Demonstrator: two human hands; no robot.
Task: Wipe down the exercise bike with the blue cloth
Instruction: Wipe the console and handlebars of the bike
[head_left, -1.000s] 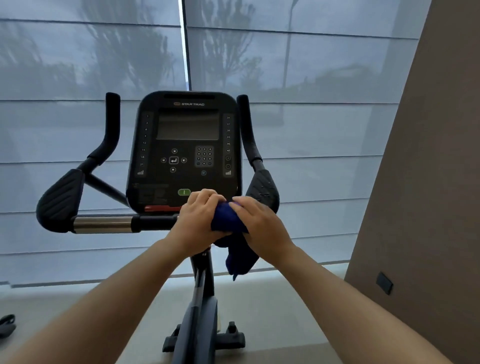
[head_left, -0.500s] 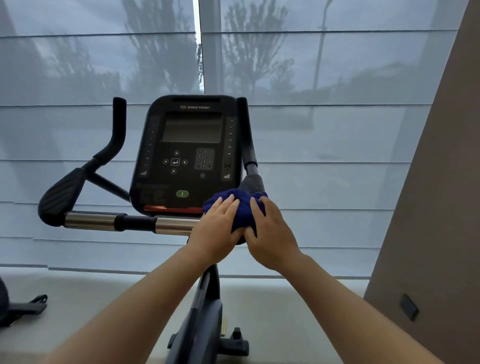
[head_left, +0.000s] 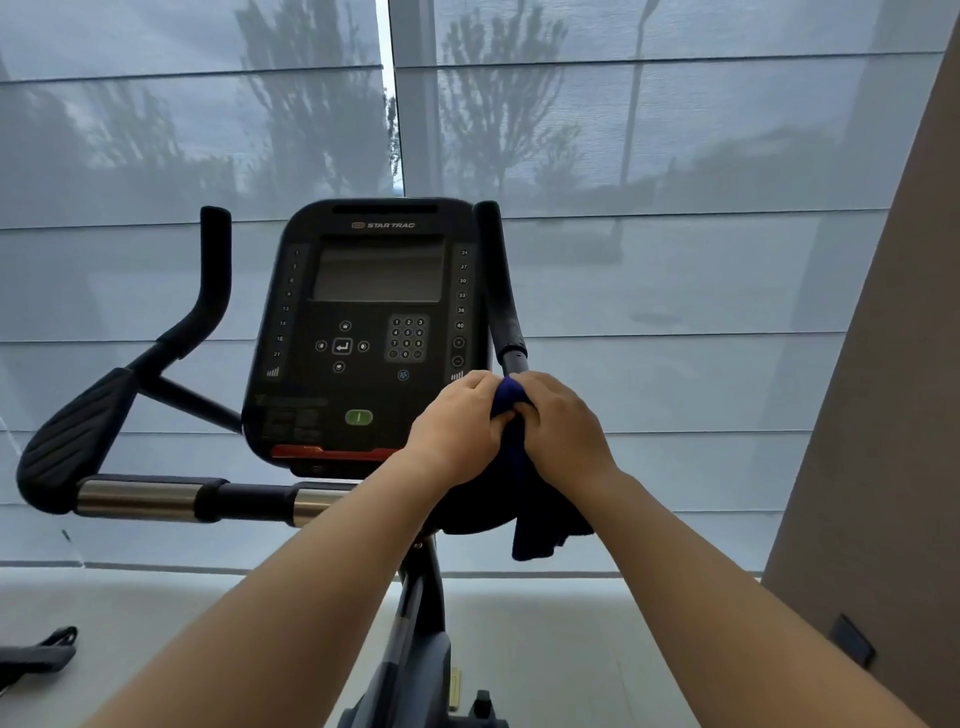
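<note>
Left hand (head_left: 457, 426) and right hand (head_left: 563, 431) are clamping curled fingers around the blue cloth (head_left: 511, 400) at the base of the exercise bike's (head_left: 374, 332) right handlebar (head_left: 498, 291) - its long axis is rising steeply, directly above where the hands are meeting - the cloth's tail is hanging below.

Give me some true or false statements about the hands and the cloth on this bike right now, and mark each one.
1. The left hand and the right hand both grip the blue cloth. True.
2. The cloth lies on the left pad. False: the left elbow pad is bare; the cloth is below the right upright grip.
3. The screen shows workout figures. False: the console screen is blank.
4. A tail of the cloth hangs below the hands. True.
</note>
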